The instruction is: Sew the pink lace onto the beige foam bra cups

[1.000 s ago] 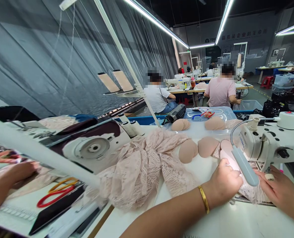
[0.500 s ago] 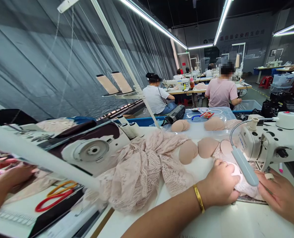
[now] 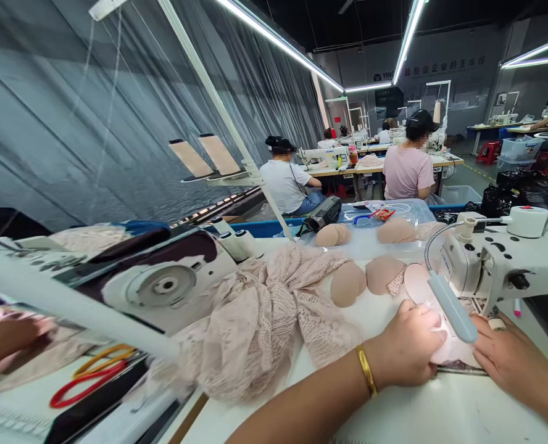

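Note:
My left hand [image 3: 410, 342], a gold bangle on its wrist, is closed with bent fingers on a pale pink bra cup [image 3: 447, 350] with lacy fabric. My right hand [image 3: 510, 354] lies against the cup's right edge, fingers stretched out and fairly flat; a wide pale ring is on one finger. Both hands are at the front of a white sewing machine [image 3: 528, 253]. A grey lamp head [image 3: 454, 308] on a bent metal neck hides part of the cup. The needle area is mostly hidden.
Crumpled pink lace [image 3: 265, 320] lies left of my forearm. Beige bra cups [image 3: 348, 283] sit behind my left hand, near a clear plastic tray [image 3: 422, 213]. A white thread-stand pole [image 3: 209, 86] slants across. A neighbour's hand [image 3: 10, 339] is at far left, by red-handled scissors [image 3: 86, 382].
The view has shifted slightly. My hands stay at the bra cup, with the right hand a little higher beside the lamp. The neighbour's hand has moved left; the co-worker in pink has turned their head.

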`<control>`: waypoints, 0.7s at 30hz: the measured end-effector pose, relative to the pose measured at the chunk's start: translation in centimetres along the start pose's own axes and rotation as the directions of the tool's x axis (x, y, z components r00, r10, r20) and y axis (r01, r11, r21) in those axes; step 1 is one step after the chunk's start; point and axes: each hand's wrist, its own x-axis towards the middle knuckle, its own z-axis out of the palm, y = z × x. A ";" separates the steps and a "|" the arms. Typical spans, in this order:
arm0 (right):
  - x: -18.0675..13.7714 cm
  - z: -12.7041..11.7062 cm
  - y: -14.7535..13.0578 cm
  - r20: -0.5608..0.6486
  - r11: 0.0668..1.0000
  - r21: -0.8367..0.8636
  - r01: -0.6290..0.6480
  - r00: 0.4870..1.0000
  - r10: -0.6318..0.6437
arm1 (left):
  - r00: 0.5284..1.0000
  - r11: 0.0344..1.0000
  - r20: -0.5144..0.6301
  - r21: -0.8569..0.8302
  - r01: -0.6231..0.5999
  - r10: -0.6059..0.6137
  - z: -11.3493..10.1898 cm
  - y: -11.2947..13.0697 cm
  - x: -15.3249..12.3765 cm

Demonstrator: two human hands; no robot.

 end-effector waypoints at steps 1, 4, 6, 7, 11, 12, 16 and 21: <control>0.0 0.0 0.1 0.002 1.000 0.002 -0.017 1.000 0.017 | 0.999 1.000 -0.030 0.007 -0.014 0.014 0.3 -0.1 0.1; 0.0 0.1 0.3 0.002 0.999 -0.011 -0.039 0.999 0.039 | 0.996 1.000 -0.091 0.015 -0.014 0.015 0.6 -0.6 0.4; 0.0 0.1 0.3 0.002 1.000 0.000 -0.025 1.000 0.025 | 0.995 1.000 -0.102 0.013 -0.001 0.002 0.8 -0.9 0.5; 0.0 0.1 0.2 0.007 1.000 0.016 -0.021 1.000 0.021 | 0.994 1.000 -0.107 0.010 -0.002 0.003 0.9 -1.1 0.5; 0.1 0.0 0.0 0.028 0.996 0.067 -0.051 0.998 0.049 | 0.985 0.996 -0.155 -0.018 -0.083 0.079 1.7 -1.5 0.5; 0.2 0.0 0.0 0.024 0.996 0.067 -0.064 0.998 0.063 | 0.980 0.994 -0.168 -0.019 -0.107 0.102 1.9 -1.6 0.5; 0.4 0.3 0.4 0.053 0.993 0.059 -0.099 0.994 0.096 | 0.972 0.992 -0.196 0.024 -0.125 0.127 2.4 -1.6 0.4; 0.3 0.9 1.0 0.130 0.984 0.051 -0.173 0.978 0.166 | 0.961 0.984 -0.240 0.143 -0.106 0.138 2.8 -1.3 0.5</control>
